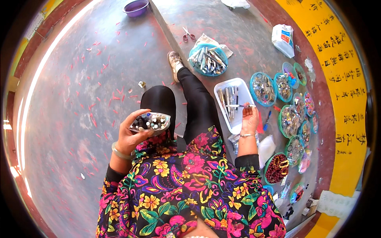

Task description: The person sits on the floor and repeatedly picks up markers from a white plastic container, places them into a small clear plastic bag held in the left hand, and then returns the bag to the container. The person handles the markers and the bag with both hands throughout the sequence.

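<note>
My left hand (129, 137) is closed round a clear plastic bag of pens (152, 122), held above my left thigh. The pens stand packed with their black, white and grey ends toward me. Between the fingertips of my right hand (250, 121) is a slim pen (237, 106), lying crosswise over a white tray (237, 129). Inside the tray several silvery and dark pens (228, 97) lie lengthwise, side by side, partly covered by the held pen.
Beyond my right foot, a blue basket (226, 65) holds many pens, with scissors (187, 35) nearby. To the right stand several round baskets of small trinkets (263, 89), a blue marker (268, 120) and a white bag (283, 39). A purple basin (135, 8) sits far off.
</note>
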Tool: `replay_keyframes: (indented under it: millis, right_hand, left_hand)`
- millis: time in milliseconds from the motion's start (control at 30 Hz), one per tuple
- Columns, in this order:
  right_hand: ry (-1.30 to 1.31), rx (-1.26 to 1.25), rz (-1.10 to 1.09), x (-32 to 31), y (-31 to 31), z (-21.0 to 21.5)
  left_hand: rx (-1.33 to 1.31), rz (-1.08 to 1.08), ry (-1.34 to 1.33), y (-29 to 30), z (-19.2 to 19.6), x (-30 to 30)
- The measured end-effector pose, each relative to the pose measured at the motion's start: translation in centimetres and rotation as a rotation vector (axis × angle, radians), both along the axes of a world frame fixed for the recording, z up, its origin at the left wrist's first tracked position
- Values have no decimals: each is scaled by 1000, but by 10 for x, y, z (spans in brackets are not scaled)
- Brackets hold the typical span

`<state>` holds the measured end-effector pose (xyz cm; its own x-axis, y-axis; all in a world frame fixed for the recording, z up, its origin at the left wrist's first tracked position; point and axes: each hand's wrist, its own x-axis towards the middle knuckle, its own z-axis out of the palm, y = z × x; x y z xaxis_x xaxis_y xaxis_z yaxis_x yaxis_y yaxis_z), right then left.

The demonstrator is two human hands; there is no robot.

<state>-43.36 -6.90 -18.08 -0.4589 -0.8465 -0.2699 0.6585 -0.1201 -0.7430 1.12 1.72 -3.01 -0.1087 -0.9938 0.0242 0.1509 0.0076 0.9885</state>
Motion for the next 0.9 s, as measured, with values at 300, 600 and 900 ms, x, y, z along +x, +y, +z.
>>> replay_keyframes:
  millis: [300, 600, 900]
  right_hand:
    - [-154, -113, 181, 61, 0, 73]
    - [-153, -161, 238, 85, 3, 87]
    - [-147, -201, 355, 98, 10, 109]
  left_hand:
    - [-20, -15, 48, 2, 0, 4]
    - [-22, -30, 91, 4, 1, 7]
    - [55, -62, 189, 4, 0, 8]
